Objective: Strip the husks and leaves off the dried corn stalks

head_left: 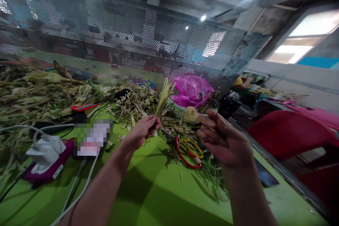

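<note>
My left hand (145, 129) is closed around a small bunch of pale yellow-green leaf strips (163, 99), which point upward from the fist. On the right, my right hand (225, 136) is raised with its fingers curled. A pale, round, fluffy flower-like head (190, 114) shows at its fingertips, apparently held by a thin stem between them. Below and between the hands lie scissors with red handles (182, 153) and a yellow-handled tool (192, 148), partly among leaf scraps.
Dried leaves (39, 88) heap along the back left, with a red cutter (86, 107) on them. A purple power strip (47, 169) with white plugs and a blurred-out phone (92, 137) sit left. A pink plastic bag (192, 90) stands behind; a red chair (291, 134) is right.
</note>
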